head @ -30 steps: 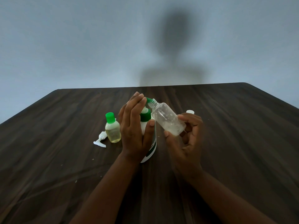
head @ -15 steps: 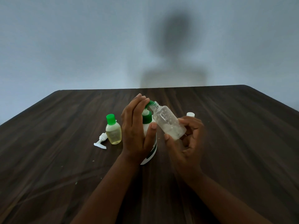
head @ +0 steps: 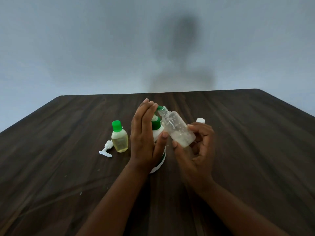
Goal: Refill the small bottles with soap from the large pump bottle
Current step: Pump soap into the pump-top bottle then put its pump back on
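Note:
The large white pump bottle [head: 160, 160] with a green collar and green spout stands at the table's middle, mostly hidden behind my left hand [head: 144, 135]. That hand lies over the pump head, fingers straight, thumb against the bottle's side. My right hand [head: 196, 147] holds a small clear bottle [head: 177, 128] by its base, tilted, its uncapped threaded neck touching the green spout. A little whitish soap and bubbles sit inside it. A second small bottle [head: 119, 138] with yellow liquid and a green cap stands upright to the left.
A loose white pump top [head: 106, 149] lies on the dark wooden table [head: 255, 150] beside the yellow bottle. A small white cap [head: 200, 120] stands behind my right hand. A grey wall rises beyond the table's far edge.
The hands, the pump bottle and the clear bottle keep the same pose; the view has shifted slightly. The clear bottle's neck stays at the spout.

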